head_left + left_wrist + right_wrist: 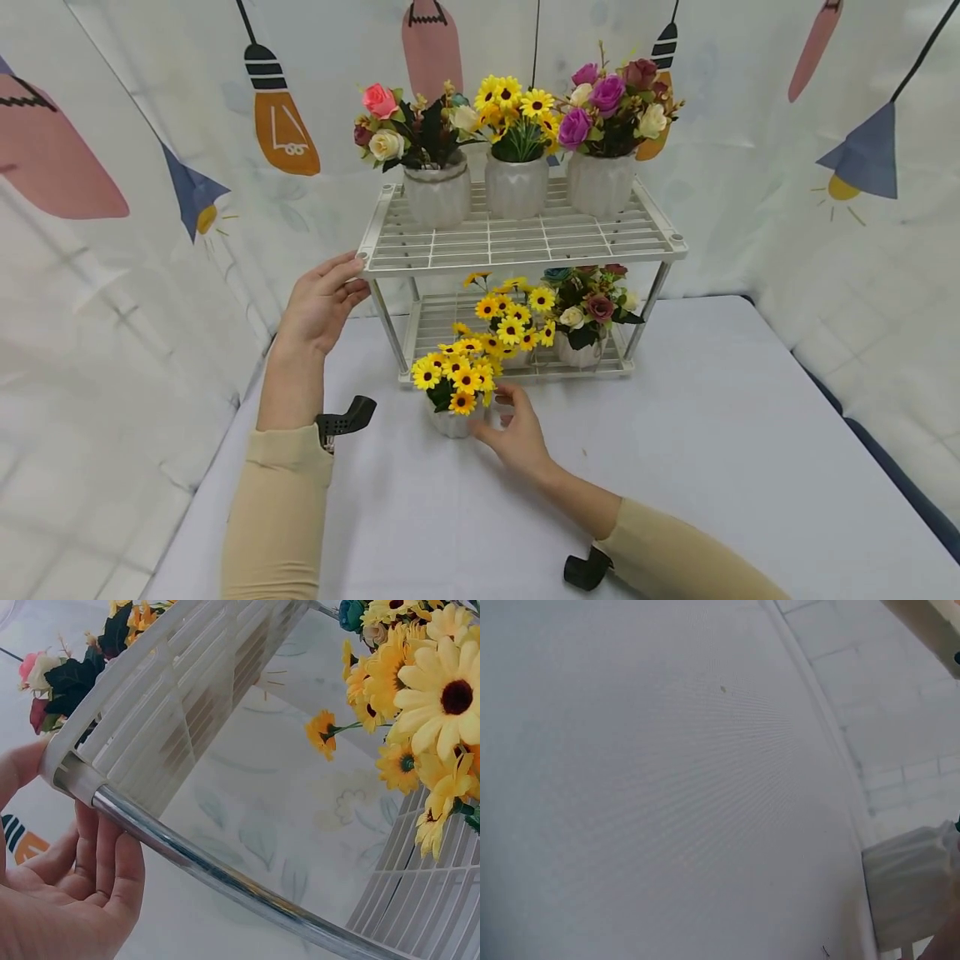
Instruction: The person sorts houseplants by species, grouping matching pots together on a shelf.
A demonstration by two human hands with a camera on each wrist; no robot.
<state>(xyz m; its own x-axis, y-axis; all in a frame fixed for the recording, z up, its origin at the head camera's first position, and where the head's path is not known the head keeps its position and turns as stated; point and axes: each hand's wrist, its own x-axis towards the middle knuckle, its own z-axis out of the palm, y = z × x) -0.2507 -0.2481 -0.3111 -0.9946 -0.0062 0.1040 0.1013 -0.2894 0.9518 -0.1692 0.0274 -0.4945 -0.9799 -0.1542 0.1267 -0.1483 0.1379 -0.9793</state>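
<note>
In the head view my left hand grips the front left corner of the white two-tier rack. The left wrist view shows that thumb at the top edge and the other fingers curled beneath, beside the metal post. My right hand holds the right side of a small white flower pot in front of the rack, its thumb at the front of the pot. Yellow flowers with dark centres fill this pot. At the right wrist view's lower right edge, the pot and a bit of hand show.
Three potted bouquets stand on the top tier: pink and cream roses, yellow flowers and purple roses. On the lower tier are more yellow flowers and a mixed rose pot. A white cloth covers the table; a printed curtain hangs behind.
</note>
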